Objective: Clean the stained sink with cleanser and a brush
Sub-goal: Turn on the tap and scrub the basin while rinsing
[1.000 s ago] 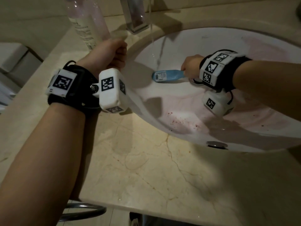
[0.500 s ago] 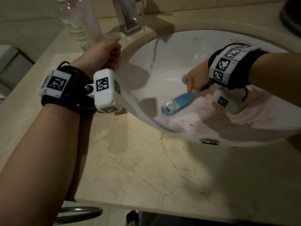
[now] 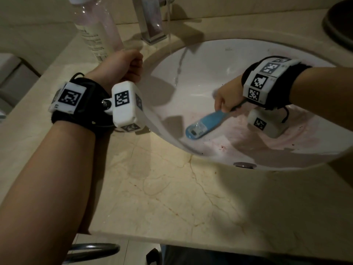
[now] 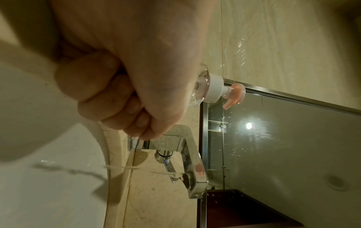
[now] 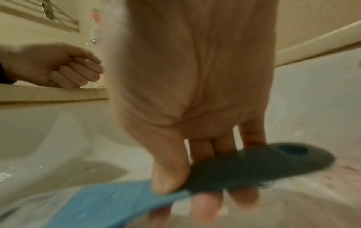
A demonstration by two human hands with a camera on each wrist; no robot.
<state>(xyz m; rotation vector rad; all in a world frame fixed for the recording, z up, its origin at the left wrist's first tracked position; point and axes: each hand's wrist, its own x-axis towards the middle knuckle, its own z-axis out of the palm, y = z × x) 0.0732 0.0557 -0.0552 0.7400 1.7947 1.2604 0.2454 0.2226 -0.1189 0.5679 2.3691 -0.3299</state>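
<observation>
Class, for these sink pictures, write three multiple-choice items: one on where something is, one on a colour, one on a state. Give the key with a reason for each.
1. Where is the brush head?
A. inside the sink
B. on the counter
C. under the bottle

2. What colour is the pump top of the bottle?
A. green
B. pink
C. black

3. What is the tap doing?
A. it is off
B. it is running
C. it is covered by a cloth

Key:
1 A, the right hand holds the brush by its handle with the blue head down on the stained basin.
2 B, the left wrist view shows a pink nozzle on a white collar.
3 B, a thin stream of water falls from the spout into the basin.
</observation>
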